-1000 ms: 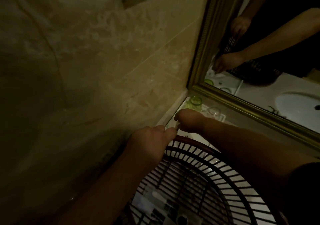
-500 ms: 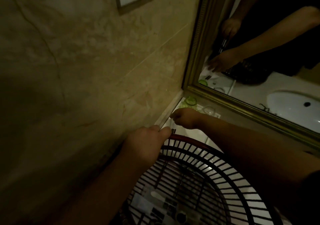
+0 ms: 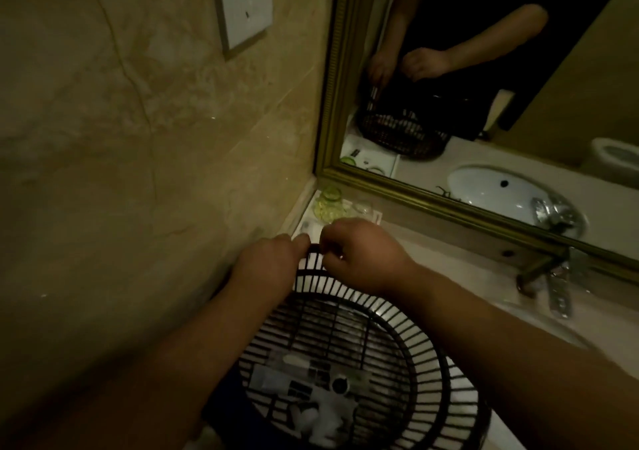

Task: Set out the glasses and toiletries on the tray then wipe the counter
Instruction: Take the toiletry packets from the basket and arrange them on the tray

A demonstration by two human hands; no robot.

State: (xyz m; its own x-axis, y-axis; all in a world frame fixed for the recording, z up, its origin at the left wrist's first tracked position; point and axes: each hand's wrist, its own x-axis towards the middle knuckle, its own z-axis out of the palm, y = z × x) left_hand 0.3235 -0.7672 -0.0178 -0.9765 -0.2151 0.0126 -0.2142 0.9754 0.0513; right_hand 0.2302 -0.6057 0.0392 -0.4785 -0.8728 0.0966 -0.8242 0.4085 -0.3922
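A black slatted basket (image 3: 397, 314) stands on the counter against the left wall, with small toiletry packets (image 3: 311, 377) lying in its bottom. My left hand (image 3: 266, 266) grips the basket's far rim. My right hand (image 3: 363, 256) hovers just beside it over the same rim, fingers curled shut with nothing visible in them. Beyond the hands, a white tray (image 3: 307, 228) sits in the corner under the mirror. On it stand a green glass (image 3: 328, 204) and a clear glass (image 3: 363, 207). The hands hide the tray's near part.
A gold-framed mirror (image 3: 332, 69) runs along the back and reflects my arms, the basket and the white basin. A metal faucet (image 3: 549, 276) stands at the right on the pale counter (image 3: 449, 259). A white wall plate (image 3: 242, 3) is on the tiled left wall.
My right hand has drawn back from over the tray to the basket's far rim. My left hand stays on the rim. The view has tilted down a little.
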